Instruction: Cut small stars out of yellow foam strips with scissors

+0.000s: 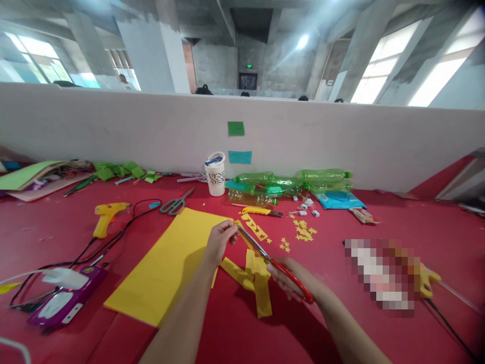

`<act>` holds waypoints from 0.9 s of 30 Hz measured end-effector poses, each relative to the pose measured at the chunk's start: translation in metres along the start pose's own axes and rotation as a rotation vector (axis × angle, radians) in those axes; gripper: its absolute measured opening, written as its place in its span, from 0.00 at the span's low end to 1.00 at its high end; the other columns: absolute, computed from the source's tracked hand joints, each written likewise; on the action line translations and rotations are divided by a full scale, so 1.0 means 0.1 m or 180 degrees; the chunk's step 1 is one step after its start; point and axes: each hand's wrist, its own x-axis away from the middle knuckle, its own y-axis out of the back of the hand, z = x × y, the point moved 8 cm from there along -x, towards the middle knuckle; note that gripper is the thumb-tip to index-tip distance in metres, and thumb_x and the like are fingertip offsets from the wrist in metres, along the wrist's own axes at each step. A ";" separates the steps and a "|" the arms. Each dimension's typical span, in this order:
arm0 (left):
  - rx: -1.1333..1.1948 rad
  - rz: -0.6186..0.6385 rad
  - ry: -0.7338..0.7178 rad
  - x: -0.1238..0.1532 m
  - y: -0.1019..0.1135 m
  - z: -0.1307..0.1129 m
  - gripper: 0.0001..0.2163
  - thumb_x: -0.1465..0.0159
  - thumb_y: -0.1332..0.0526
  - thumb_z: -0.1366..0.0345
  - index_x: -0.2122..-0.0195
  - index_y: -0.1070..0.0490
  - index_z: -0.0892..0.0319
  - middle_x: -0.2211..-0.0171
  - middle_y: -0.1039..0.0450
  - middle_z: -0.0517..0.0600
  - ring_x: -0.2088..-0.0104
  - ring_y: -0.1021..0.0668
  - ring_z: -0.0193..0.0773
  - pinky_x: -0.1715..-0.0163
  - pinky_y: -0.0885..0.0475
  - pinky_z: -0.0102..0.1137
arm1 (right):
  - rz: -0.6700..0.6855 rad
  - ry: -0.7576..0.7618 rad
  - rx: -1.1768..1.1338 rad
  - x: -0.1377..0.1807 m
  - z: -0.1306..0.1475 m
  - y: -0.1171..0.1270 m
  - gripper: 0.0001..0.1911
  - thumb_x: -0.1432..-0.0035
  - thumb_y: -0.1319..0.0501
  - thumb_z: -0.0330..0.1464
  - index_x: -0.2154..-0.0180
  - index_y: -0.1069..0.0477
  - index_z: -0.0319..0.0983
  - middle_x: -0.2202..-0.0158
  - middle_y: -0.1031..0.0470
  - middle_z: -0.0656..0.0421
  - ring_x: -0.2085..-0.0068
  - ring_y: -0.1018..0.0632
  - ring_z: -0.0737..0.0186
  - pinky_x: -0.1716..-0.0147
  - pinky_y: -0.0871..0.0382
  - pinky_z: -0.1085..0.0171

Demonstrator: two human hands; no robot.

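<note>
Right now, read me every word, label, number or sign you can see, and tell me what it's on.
No text can be read here.
Green sign over the far doorway: too small.
White cup: black squiggles, no legible words.
Green bottles: labels blurred.
Blue packet: print too small.
Purple device: white label too blurred.
Green note and blue note on the partition: blank.
</note>
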 end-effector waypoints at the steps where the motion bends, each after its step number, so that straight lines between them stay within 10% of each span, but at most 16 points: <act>1: 0.0000 0.0006 -0.0008 0.00 0.00 0.00 0.08 0.45 0.44 0.65 0.79 0.35 0.61 0.83 0.38 0.44 0.81 0.35 0.28 0.80 0.41 0.25 | -0.0007 -0.0006 0.0021 0.00 0.00 0.00 0.15 0.46 0.47 0.44 0.74 0.43 0.39 0.84 0.44 0.68 0.89 0.42 0.77 0.90 0.43 0.75; 27: -0.0259 -0.0186 -0.0459 0.05 -0.03 -0.18 0.08 0.44 0.45 0.66 0.79 0.36 0.60 0.82 0.39 0.44 0.79 0.35 0.29 0.77 0.40 0.26 | 0.0039 0.0337 -0.0237 -0.04 0.06 -0.11 0.17 0.45 0.48 0.46 0.75 0.46 0.40 0.86 0.47 0.70 0.90 0.44 0.77 0.90 0.46 0.74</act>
